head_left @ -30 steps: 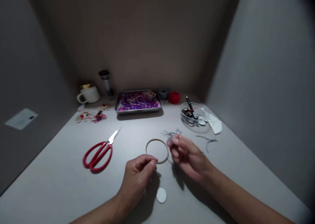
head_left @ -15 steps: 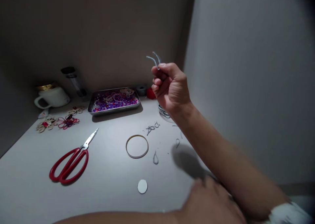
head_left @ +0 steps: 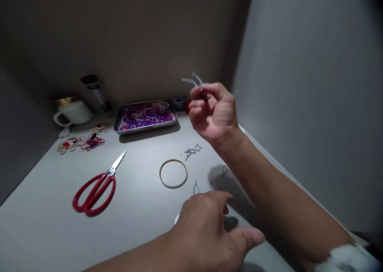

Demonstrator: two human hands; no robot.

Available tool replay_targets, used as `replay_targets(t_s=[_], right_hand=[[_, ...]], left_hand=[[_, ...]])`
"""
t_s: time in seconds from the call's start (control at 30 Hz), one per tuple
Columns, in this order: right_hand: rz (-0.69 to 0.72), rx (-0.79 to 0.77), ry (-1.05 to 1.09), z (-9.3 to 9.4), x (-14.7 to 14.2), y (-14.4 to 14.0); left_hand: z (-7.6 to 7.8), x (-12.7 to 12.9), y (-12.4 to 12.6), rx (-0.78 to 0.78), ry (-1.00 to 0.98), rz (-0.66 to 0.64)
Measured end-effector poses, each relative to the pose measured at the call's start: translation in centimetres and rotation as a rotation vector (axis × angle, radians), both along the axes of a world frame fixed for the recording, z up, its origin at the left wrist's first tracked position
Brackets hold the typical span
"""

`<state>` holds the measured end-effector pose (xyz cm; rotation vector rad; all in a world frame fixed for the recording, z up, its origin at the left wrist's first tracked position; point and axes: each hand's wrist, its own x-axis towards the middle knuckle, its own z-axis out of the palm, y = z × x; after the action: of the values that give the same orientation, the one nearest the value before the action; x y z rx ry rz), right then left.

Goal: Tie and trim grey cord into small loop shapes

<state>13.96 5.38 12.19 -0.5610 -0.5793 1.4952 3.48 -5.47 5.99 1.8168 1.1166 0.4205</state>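
Fingers point(head_left: 196, 91) of right hand point(head_left: 216, 112) tight on cord point(head_left: 189, 81)

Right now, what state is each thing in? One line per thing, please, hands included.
Right hand: raised, pinching
Grey cord: gripped, two ends protruding
Left hand: open, palm hidden
Scissors: closed, lying flat
Metal tray: filled with beads
Ring: lying flat
White piece: partly hidden
Mug: upright
Red cord flower: lying flat

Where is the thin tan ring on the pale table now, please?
In the head view, the thin tan ring lies near the middle of the pale table, to the right of the red-handled metal scissors and beyond the left hand.
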Motion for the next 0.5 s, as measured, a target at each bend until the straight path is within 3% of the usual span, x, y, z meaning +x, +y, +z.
replay_targets(t_s=[0.13,0.23,0.3,0.4,0.47,0.5], right_hand=[[-0.066,0.142,0.029,2.5,-0.1,1.0],[-0.051,0.136,0.081,3.2,-0.3,0.8],[-0.038,0.113,0.139,3.3,0.0,0.6],[-0.068,0.088,0.099,3.2,1.3,0.0],[-0.089,0.048,0.016,2.6,2.6,-0.6],[-0.112,0.042,0.015,2.0,3.3,-0.9]], left_hand=[[-1.3,2.5,-1.1,-0.144,-0.024,-0.013],[-2.3,3.3,-1.1,-0.146,-0.075,-0.059],[-2.3,3.0,-0.6,-0.062,-0.078,-0.088],[-3.0,0.4,-0.5,0.2,-0.088,-0.169],[-4.6,-2.3,-1.3,0.363,-0.198,-0.417],[-5.6,-3.6,-2.1,0.447,-0.233,-0.48]])
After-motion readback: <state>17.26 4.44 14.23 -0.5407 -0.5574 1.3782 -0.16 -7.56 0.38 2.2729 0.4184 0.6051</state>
